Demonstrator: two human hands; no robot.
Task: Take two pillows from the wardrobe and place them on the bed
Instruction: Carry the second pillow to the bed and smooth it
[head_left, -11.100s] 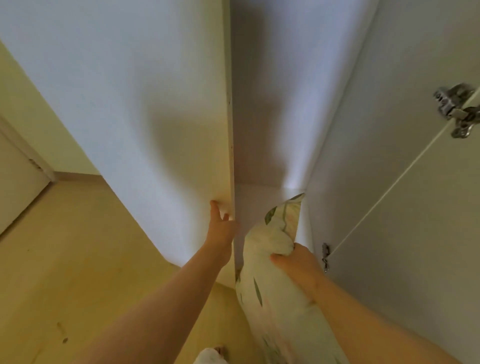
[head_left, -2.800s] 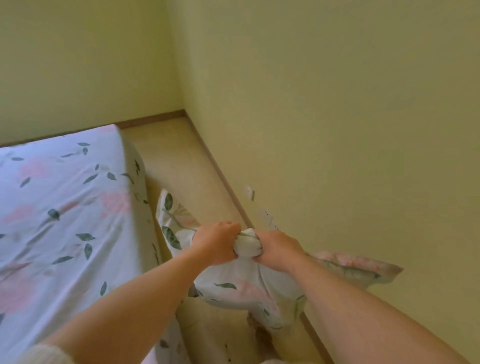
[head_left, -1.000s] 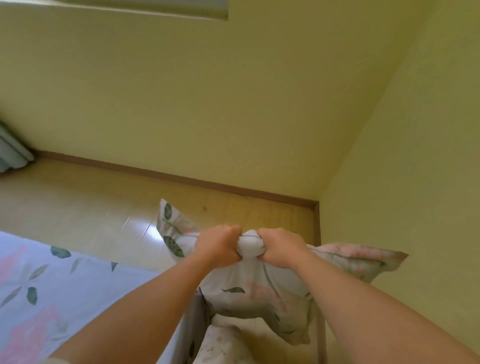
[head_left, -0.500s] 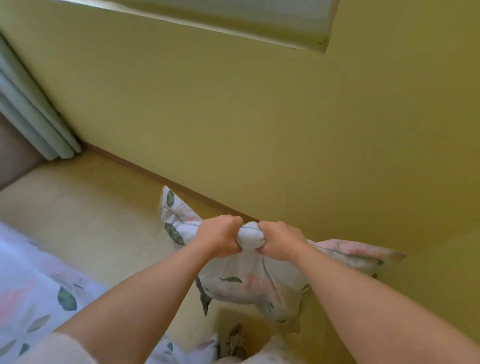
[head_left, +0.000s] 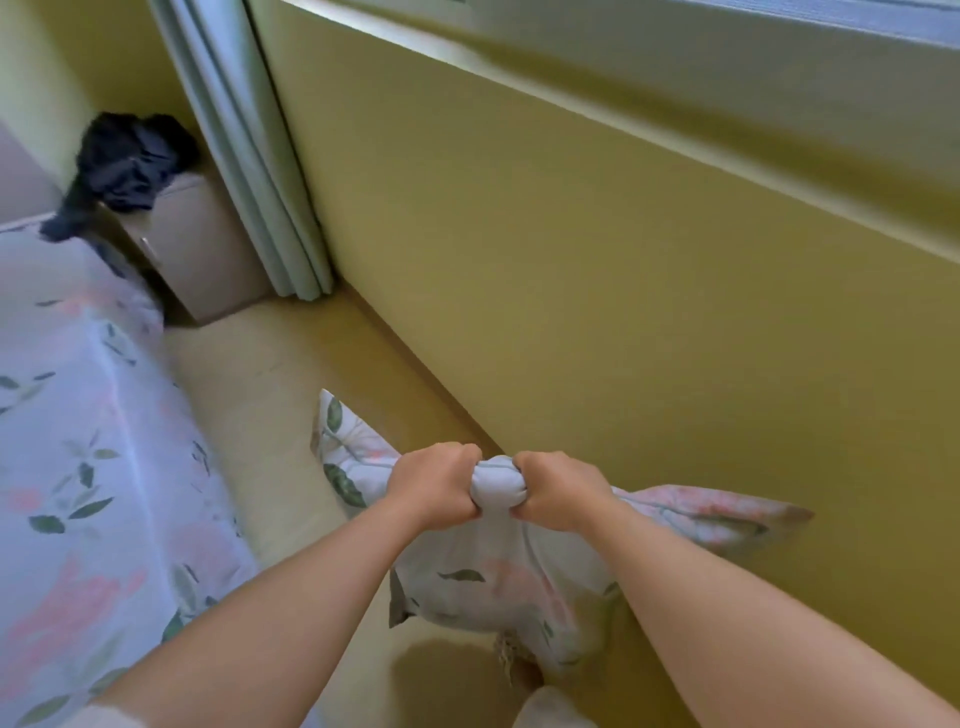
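A white pillow (head_left: 483, 582) printed with green leaves and pink flowers hangs in front of me over the floor strip between bed and wall. My left hand (head_left: 434, 486) and my right hand (head_left: 558, 491) both clench its bunched upper edge, fists side by side. One corner sticks up to the left, another points right toward the wall. The bed (head_left: 78, 467), covered in a matching floral sheet, lies to my left. No second pillow and no wardrobe are in view.
A yellow wall (head_left: 597, 291) with a window sill above runs along the right. A pale green curtain (head_left: 244, 156) hangs in the corner. Beside it stands a brown bedside cabinet (head_left: 202, 249) with dark clothing (head_left: 127, 166) on top. Wooden floor (head_left: 291, 395) lies ahead.
My view has swung left along the wall, bringing the curtain, cabinet and more of the bed into sight. Both hands keep the same grip on the pillow.
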